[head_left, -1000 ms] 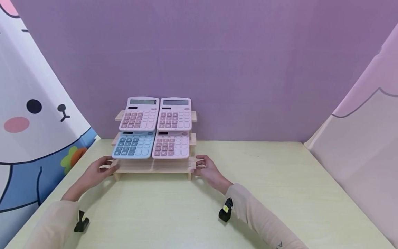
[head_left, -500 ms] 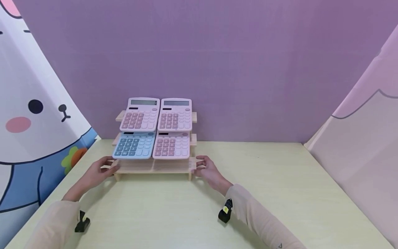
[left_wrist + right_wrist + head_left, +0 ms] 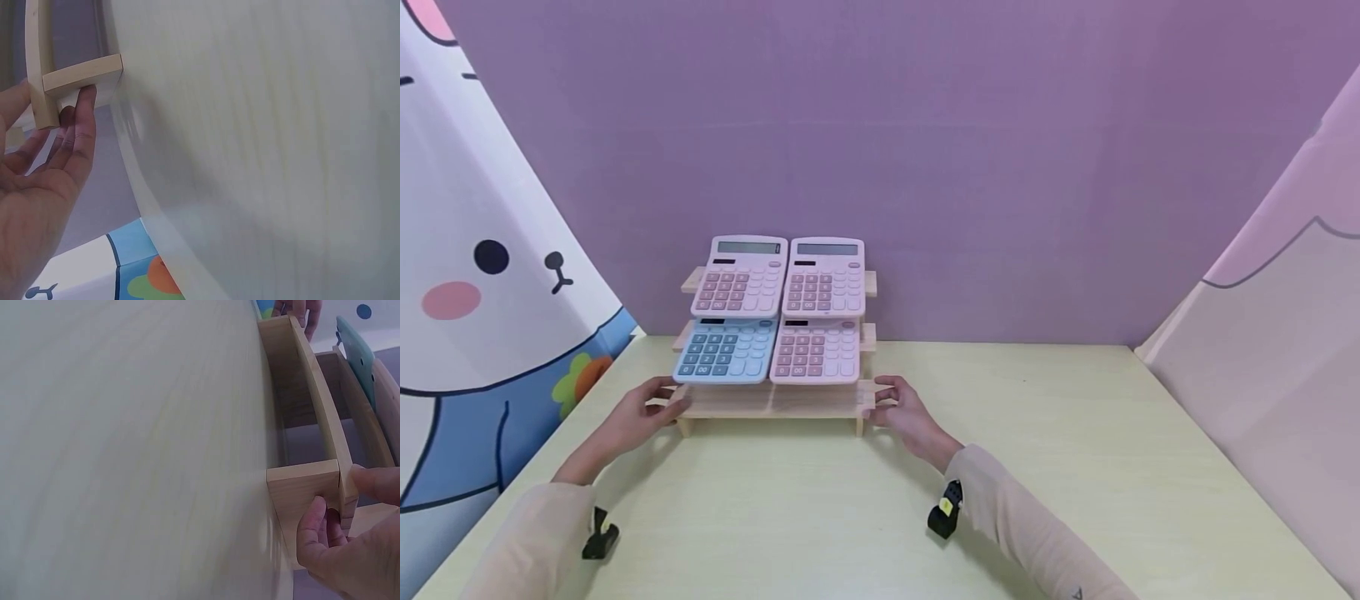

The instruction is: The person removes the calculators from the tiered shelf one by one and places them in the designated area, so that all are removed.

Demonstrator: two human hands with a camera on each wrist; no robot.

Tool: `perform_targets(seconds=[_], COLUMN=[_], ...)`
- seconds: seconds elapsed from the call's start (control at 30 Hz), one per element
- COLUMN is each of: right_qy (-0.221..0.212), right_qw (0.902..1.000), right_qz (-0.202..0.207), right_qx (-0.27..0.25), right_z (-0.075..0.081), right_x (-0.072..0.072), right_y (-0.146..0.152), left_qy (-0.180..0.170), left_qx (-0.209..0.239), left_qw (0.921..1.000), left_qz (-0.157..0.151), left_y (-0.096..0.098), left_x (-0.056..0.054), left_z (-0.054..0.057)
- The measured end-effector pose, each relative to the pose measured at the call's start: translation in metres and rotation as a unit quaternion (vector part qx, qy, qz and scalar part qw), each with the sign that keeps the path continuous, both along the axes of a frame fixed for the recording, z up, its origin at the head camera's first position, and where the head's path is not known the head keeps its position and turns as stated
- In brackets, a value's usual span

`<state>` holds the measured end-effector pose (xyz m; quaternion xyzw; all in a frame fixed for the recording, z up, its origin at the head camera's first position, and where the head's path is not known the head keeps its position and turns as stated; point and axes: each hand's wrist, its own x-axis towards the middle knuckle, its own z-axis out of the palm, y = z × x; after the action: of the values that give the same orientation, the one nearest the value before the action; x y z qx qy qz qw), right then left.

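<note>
A three-tier wooden display rack [image 3: 737,402] stands against the back of the table, its lowest tier bare. Two pink calculators [image 3: 823,279] lean side by side on the top tier. Below them sit a blue calculator [image 3: 722,350] on the left and a pink calculator [image 3: 815,352] on the right, their displays hidden behind the upper pair. My left hand [image 3: 634,418] grips the left end of the lowest tier, thumb above and fingers beneath it. At the opposite end, my right hand [image 3: 912,421] pinches the board, with fingertips against the side leg in the right wrist view.
The pale wooden table [image 3: 1075,467] extends widely to the right and front. A purple backdrop [image 3: 1000,167] rises directly behind the rack. Printed cloths, one a cartoon panel [image 3: 490,350] at left, bound both sides.
</note>
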<state>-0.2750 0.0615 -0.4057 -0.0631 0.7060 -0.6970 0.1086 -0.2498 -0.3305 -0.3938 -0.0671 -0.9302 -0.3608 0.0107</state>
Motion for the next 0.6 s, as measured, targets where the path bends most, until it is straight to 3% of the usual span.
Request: perform_targets(seconds=[0.6], right_qy=[-0.004], right_qw=[0.9998], right_qz=[0.001], right_qx=[0.022], right_z=[0.0015], right_x=[-0.0011], right_y=[-0.0007], left_qy=[0.001], left_qx=[0.001], left_qw=[1.0], left_qz=[0.0], left_y=[-0.0014], left_x=[-0.0014], left_z=[-0.0006])
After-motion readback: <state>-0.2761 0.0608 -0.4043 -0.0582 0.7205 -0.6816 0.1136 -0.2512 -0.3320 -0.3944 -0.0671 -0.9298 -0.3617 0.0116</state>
